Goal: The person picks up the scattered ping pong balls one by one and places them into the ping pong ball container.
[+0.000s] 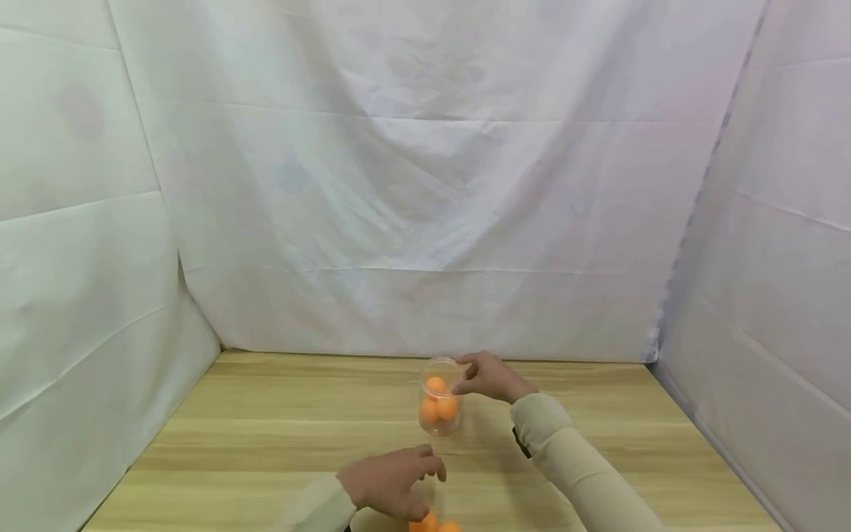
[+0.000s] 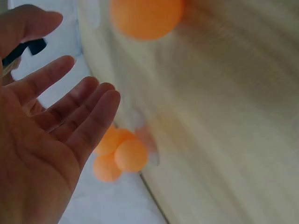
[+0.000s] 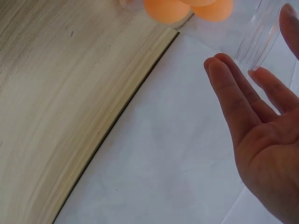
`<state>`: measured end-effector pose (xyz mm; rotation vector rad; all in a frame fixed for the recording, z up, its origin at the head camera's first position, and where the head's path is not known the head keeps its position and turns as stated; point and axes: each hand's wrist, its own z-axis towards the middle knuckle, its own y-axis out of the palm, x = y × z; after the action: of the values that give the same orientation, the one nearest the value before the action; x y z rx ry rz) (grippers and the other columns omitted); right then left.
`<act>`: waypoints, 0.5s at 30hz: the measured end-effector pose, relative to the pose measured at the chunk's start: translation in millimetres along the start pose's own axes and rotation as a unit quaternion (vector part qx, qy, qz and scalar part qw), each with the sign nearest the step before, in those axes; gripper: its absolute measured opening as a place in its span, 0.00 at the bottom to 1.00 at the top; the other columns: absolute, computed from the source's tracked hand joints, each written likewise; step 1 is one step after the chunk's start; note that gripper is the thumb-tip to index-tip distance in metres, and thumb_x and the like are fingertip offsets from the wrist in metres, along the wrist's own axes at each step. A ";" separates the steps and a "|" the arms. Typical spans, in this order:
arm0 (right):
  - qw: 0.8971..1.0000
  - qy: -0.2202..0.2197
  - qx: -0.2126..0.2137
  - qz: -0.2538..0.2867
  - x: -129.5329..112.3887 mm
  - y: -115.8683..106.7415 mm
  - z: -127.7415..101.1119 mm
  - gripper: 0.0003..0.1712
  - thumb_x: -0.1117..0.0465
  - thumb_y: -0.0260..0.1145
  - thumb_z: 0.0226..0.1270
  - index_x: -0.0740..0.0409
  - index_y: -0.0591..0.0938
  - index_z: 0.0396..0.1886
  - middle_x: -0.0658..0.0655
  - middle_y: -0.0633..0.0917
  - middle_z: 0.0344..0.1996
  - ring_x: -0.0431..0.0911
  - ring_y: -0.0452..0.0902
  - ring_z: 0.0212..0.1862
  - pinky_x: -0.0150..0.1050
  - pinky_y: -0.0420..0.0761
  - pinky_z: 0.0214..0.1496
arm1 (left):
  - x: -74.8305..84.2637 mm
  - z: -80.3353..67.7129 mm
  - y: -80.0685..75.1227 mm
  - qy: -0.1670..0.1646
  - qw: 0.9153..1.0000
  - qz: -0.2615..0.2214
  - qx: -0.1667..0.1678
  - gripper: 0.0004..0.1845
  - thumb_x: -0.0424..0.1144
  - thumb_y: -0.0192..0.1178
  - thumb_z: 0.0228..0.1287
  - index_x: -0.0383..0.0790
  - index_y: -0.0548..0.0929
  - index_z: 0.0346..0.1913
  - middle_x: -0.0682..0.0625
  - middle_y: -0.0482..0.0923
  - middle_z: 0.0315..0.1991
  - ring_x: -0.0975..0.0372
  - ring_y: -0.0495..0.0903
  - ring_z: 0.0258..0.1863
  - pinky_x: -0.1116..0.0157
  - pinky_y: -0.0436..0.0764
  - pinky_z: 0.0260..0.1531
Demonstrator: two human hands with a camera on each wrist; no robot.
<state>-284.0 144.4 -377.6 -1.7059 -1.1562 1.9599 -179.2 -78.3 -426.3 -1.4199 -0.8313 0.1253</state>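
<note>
Right grip point(image 1: 490, 374) touching jar point(image 1: 440, 406) rim, left grip point(image 1: 388, 482) open above loose balls point(image 1: 432, 524)

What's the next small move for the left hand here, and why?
Probably lower the left hand and pinch one of the loose orange plastic balls under its fingertips. That hand is open and holds nothing, hovering just above them. The right hand touches the rim of the upright clear plastic jar, open-topped with three balls inside, so it looks ready for another.
</note>
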 end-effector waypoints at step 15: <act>1.000 -0.002 -0.002 -0.003 -0.5 0.3 0.6 0.36 0.58 0.75 0.53 0.61 0.75 0.62 0.65 0.83 0.46 0.54 0.80 0.48 0.51 0.80 0.48 | 5.0 -3.3 21.5 -0.014 0.999 0.038 -0.026 0.16 0.54 0.64 0.59 0.53 0.80 0.47 0.62 0.72 0.40 0.76 0.69 0.35 0.76 0.74 0.32</act>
<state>-284.3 143.7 -377.5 -1.6990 -1.1652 1.9586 -165.2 -74.1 -443.3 -1.5018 -0.8093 0.1836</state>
